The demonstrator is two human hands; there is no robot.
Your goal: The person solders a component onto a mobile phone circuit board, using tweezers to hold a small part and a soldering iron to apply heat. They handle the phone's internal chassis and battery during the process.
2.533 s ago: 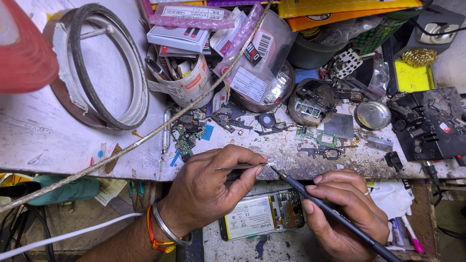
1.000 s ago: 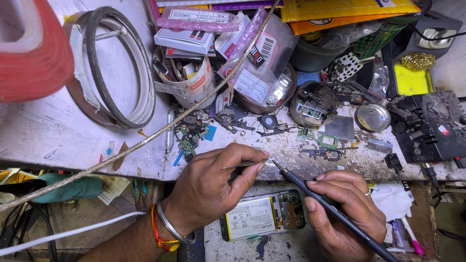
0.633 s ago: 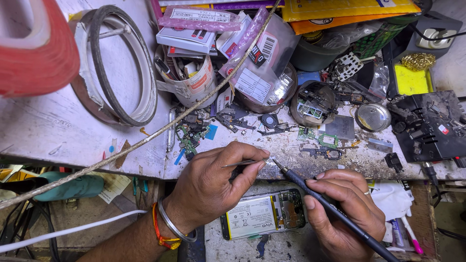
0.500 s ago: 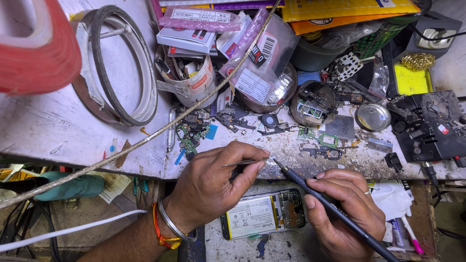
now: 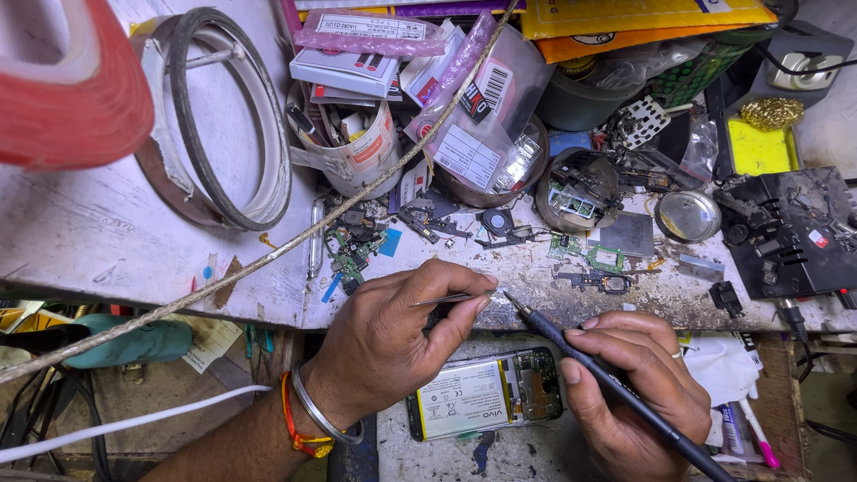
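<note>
My left hand (image 5: 393, 344) pinches thin metal tweezers (image 5: 446, 299), their tips pointing right near the bench edge. My right hand (image 5: 638, 393) grips a dark pen-like soldering iron (image 5: 598, 375) whose fine tip sits just right of the tweezer tips. Below both hands lies an opened phone (image 5: 486, 403) with its back off, showing a pale battery and a circuit board. The tool tips meet above the phone's upper edge, over the grimy bench.
The worn white bench (image 5: 107, 259) holds scattered circuit boards (image 5: 357, 245), a cup of tools (image 5: 353, 147), plastic-bagged parts (image 5: 482, 116), a round metal tin (image 5: 687, 214), a black holder (image 5: 790, 232), a grey ring (image 5: 223, 116). A cord (image 5: 268, 259) crosses diagonally. A red object (image 5: 62, 80) looms top left.
Both hands stay almost in place over the phone. The view has shifted slightly and the tweezer and iron tips remain close together.
</note>
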